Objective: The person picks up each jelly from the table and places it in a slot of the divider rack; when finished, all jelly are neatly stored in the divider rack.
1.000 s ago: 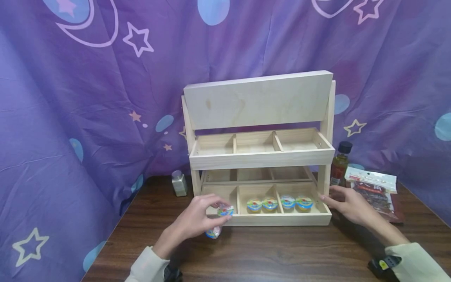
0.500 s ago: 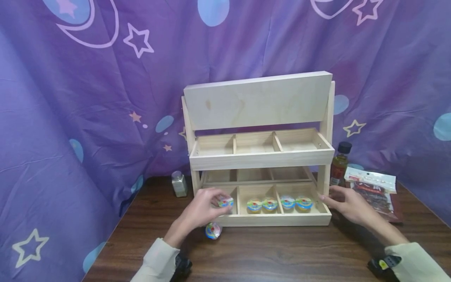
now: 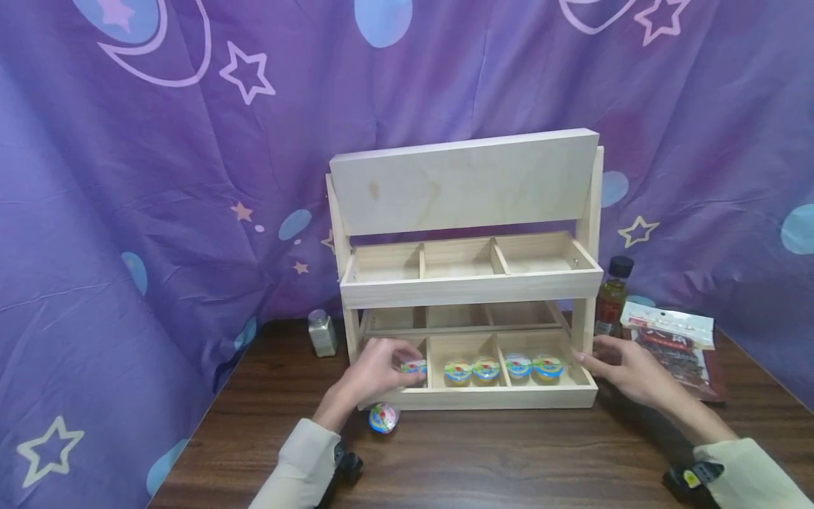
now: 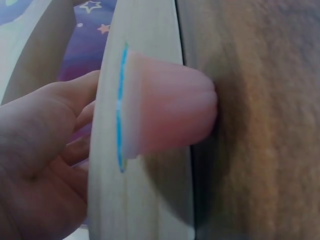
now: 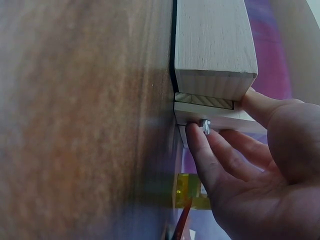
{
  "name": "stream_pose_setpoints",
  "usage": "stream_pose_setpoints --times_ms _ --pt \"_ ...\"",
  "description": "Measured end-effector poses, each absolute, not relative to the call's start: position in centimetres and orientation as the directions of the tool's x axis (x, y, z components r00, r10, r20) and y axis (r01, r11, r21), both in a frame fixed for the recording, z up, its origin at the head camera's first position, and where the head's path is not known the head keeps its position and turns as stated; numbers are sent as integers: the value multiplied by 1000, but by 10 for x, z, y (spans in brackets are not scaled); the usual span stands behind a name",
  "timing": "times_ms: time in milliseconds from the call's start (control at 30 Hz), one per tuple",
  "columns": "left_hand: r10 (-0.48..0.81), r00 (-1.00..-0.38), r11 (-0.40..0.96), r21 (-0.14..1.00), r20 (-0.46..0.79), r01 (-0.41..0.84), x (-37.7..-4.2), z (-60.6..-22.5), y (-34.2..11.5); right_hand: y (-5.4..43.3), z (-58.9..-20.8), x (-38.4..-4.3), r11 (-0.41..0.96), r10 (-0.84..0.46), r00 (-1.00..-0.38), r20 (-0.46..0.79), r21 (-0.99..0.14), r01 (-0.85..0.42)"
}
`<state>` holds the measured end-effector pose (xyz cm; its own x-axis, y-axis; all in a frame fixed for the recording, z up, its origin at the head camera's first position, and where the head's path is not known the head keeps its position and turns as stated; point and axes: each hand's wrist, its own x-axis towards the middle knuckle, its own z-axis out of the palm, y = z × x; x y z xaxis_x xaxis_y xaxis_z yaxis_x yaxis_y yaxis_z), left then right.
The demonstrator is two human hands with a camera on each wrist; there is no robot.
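Left hand (image 3: 379, 367) shifted right, apparently pinching cup (image 3: 414, 367)

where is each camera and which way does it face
Head: head-worn, facing forward and down at the wooden rack; left hand, right hand, sleeves show.
Left wrist: on that wrist, facing the rack's front and a pink cup; part of the left hand shows.
Right wrist: on that wrist, facing the rack's side; right hand shows.
Head and left wrist share the pink cup.

Star-print curtains (image 3: 172, 162) round a wooden table (image 3: 496, 452) make a booth.
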<state>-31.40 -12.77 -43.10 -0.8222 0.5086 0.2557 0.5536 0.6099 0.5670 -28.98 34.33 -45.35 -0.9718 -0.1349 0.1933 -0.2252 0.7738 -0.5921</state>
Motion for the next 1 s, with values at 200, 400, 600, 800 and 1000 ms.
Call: stream_pose_setpoints --times_ms 200,400,600,800,1000 --pt "513 -821 613 563 249 554 -314 -434 -127 344 -453 -289 776 -124 -974 191 -593 -215" --pt "538 -812 591 585 228 555 -314 -434 -131 343 -453 -290 775 -124 -976 178 -597 -207" --pt "532 -816 581 603 228 547 -315 -436 -132 343 -453 -290 777 -124 -977 176 -596 -206" --pt "526 -818 588 596 232 547 -315 -437 -132 342 -453 -290 774 -126 -977 173 -599 -206" --pt "523 -823 599 590 223 541 -314 -437 -132 342 -452 -289 778 -123 -978 167 -596 -199"
